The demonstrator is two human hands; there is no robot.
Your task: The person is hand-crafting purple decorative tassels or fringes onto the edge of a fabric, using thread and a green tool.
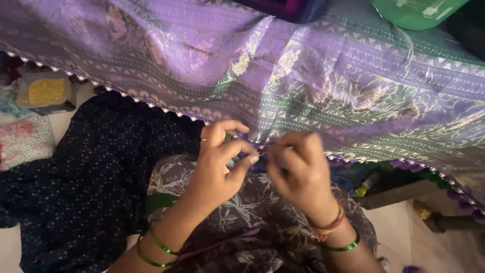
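A shiny purple woven cloth with green and gold patterns is spread across the upper view. Small white beads line its lower edge. My left hand pinches that edge near the middle, thumb and fingers closed on the fabric. My right hand meets it from the right, its fingers pinched at the same spot on the edge, apparently on something thin that I cannot make out. Both wrists wear green bangles. Both hands sit above my lap, covered in grey floral fabric.
A dark dotted cloth lies at the left. A small box of yellow beads and a bag of pale beads sit at far left. A green container is at top right. Wooden pieces lie lower right.
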